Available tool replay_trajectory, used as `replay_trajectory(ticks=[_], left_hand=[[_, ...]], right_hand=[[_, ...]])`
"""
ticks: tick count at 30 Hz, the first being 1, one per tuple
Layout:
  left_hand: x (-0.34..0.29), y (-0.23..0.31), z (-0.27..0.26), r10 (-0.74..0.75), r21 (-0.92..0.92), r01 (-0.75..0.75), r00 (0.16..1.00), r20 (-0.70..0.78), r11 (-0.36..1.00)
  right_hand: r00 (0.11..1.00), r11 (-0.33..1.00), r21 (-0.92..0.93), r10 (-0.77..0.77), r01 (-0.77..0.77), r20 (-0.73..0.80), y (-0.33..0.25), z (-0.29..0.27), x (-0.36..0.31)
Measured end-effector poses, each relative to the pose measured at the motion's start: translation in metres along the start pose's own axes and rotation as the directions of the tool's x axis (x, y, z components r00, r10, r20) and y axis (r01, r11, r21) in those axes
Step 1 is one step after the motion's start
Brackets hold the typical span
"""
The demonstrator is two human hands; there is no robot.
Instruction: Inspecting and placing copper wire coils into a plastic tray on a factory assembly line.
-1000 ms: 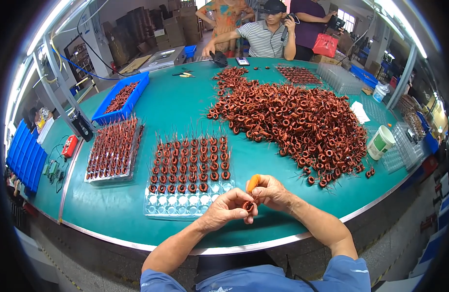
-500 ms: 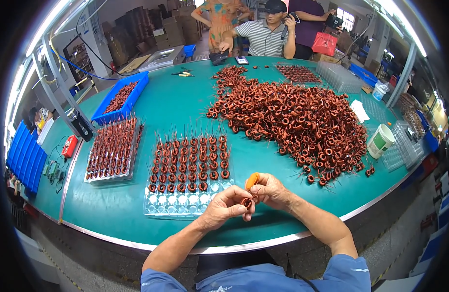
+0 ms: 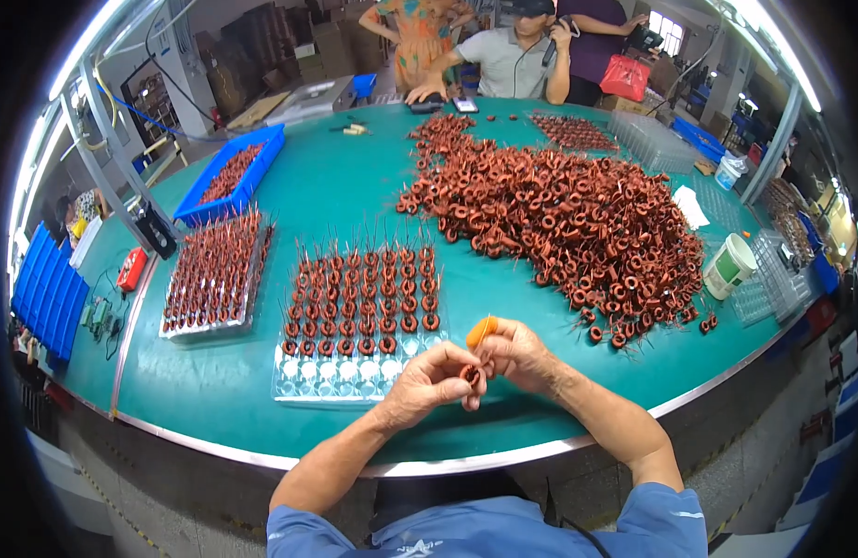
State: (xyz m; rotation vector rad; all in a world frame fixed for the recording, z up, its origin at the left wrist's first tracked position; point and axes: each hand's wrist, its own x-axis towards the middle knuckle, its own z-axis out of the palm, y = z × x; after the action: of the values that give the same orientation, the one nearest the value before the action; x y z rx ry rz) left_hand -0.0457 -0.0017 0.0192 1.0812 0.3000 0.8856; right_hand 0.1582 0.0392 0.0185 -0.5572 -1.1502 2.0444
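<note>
Cut off by the lower edge: blue sleeves (image 3: pixel 666 521), with bare forearms reaching over the rim of a green table (image 3: pixel 345 195). Grips a wire-wound toroidal coil (image 3: pixel 470 373) in the left hand (image 3: pixel 427 383), pinched between thumb and curled fingers near the fingertips, with the open ring in view. Cannot make out the coil's far side, covered by fingers. Clasps an orange tool handle (image 3: pixel 481 332) in the right hand (image 3: pixel 525 358), fingers closed, just beside and above the coil; cannot see the working tip or tell of any contact with the winding. Just beyond, to the left, a clear pocketed tray (image 3: pixel 336 381) with rows of upright coils; farther left, a filled tray stack (image 3: pixel 204 331), lower layers hard to separate. To the right, a large coil heap (image 3: pixel 559 223), inner pieces buried. Farther back, a blue bin (image 3: pixel 206 213) of blurred coils. Across the table, a seated co-worker (image 3: pixel 517 60), and standing people (image 3: pixel 418 37) cropped by the upper edge.
</note>
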Motion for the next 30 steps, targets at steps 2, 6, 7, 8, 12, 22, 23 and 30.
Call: replay_trajectory(ticks=[2,6,7,8,12,22,23,30], left_hand=[[0.001,0.002,0.0,0.055,0.019,-0.055,0.998,-0.009,0.998],[0.004,0.004,-0.003,0.137,0.091,-0.13,0.989,-0.063,0.987],[0.004,0.002,-0.006,0.155,0.114,-0.145,0.984,-0.084,0.983],[0.003,0.003,-0.006,0.158,0.122,-0.146,0.983,-0.092,0.982],[0.003,0.002,-0.006,0.161,0.118,-0.151,0.983,-0.085,0.982],[0.006,0.006,-0.002,0.399,0.921,-0.191,0.916,0.043,0.34],[0.006,0.007,-0.001,0.407,0.95,-0.17,0.912,0.051,0.262],[0.006,0.007,-0.003,0.324,0.989,-0.126,0.941,0.095,0.074]], right_hand=[[0.999,1.0,0.001,-0.021,0.021,-0.049,-0.003,0.003,0.001],[0.979,0.998,-0.055,-0.049,0.039,-0.197,-0.01,0.004,0.004],[0.965,0.992,-0.11,-0.082,0.056,-0.249,-0.008,0.004,0.006],[0.966,0.993,-0.107,-0.076,0.05,-0.249,-0.007,0.003,0.006],[0.967,0.958,-0.266,-0.166,0.112,-0.192,-0.006,0.007,0.001],[0.975,0.866,-0.5,-0.122,0.012,-0.187,-0.009,0.013,-0.003],[0.974,0.866,-0.5,-0.125,0.014,-0.19,-0.01,0.013,-0.002],[0.977,0.842,-0.527,0.007,-0.12,-0.211,-0.011,0.005,0.003]])
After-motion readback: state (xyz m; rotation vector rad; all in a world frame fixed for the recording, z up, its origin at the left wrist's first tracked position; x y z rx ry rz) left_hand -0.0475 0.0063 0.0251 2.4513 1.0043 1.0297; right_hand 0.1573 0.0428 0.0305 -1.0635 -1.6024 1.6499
